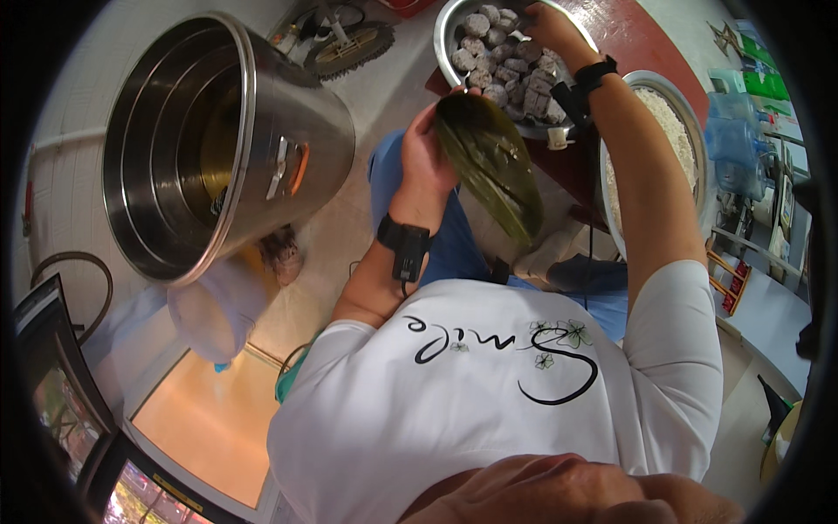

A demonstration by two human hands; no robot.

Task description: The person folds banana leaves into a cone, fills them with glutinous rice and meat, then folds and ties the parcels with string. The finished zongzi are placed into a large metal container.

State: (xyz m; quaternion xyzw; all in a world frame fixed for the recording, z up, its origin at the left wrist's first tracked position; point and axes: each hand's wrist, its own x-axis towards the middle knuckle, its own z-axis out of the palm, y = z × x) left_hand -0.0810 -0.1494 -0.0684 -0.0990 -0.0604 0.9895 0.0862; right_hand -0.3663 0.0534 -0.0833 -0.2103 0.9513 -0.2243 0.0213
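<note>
My left hand (427, 147) holds long, glossy dark green leaves (491, 167), apparently overlapping, near the rim of a metal bowl. My right hand (553, 29) reaches over the far side of this bowl (448, 65), its fingers close to the upper edge of the picture; whether they grip anything cannot be seen. Many greyish, speckled round chunks (501, 69) fill the bowl. Under my right forearm, at the right, stands a wide metal basin (700, 154) of white rice-like grains (664, 128), partly hidden by the arm.
A tall, open stainless steel pot (294, 124) stands at the left, with yellowish liquid or a reflection inside. The bowl rests on a dark red surface (645, 36). A wheel (353, 49) lies beyond the pot. Blue water bottles (736, 141) are at the far right.
</note>
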